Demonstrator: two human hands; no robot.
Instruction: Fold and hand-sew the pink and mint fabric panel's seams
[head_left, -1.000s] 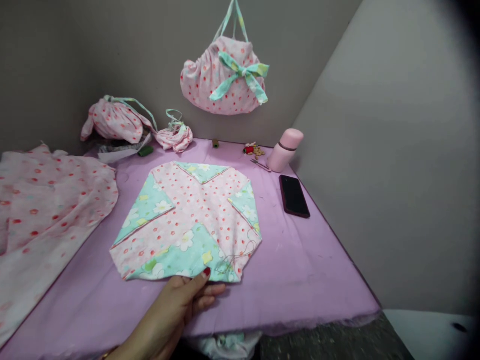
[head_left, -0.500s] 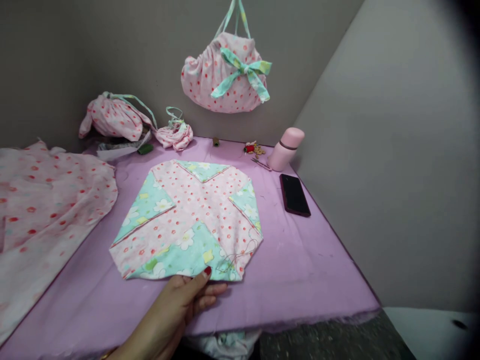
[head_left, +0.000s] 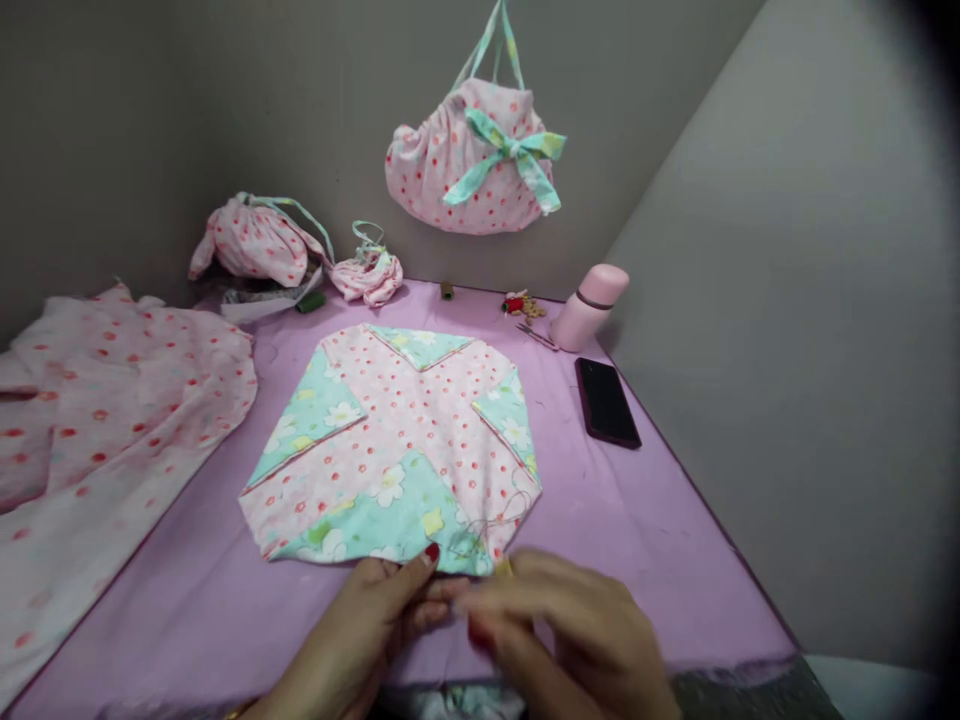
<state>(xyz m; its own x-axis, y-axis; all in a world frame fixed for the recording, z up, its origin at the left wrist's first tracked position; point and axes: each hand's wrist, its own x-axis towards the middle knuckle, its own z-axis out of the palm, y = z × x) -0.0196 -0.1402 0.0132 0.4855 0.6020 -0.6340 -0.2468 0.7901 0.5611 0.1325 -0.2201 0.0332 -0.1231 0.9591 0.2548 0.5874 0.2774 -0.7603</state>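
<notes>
An eight-sided piece of fabric (head_left: 412, 420) lies on the table, pink with red dots, its corners folded in as mint-green floral flaps. My left hand (head_left: 375, 605) pinches its near edge, thumb on top of the green flap and fingers underneath. Close beside it, my right hand (head_left: 577, 625) is smeared by motion at the near right corner. Whether that hand holds anything cannot be made out. A loose loop of thin thread (head_left: 510, 512) rests on the fabric's right near corner.
A purple cloth (head_left: 607, 560) covers the table. To the left spreads more dotted pink fabric (head_left: 135, 400). Along the back are gathered pouches (head_left: 259, 240), a red thread spool (head_left: 513, 305), small scissors (head_left: 538, 337), a pink bottle (head_left: 589, 310) and a phone (head_left: 607, 402). A bag (head_left: 469, 170) hangs on the wall.
My right hand has come into view from below, up to the fabric's near right corner. My left hand keeps its pinch on the edge. The whole view has shifted slightly.
</notes>
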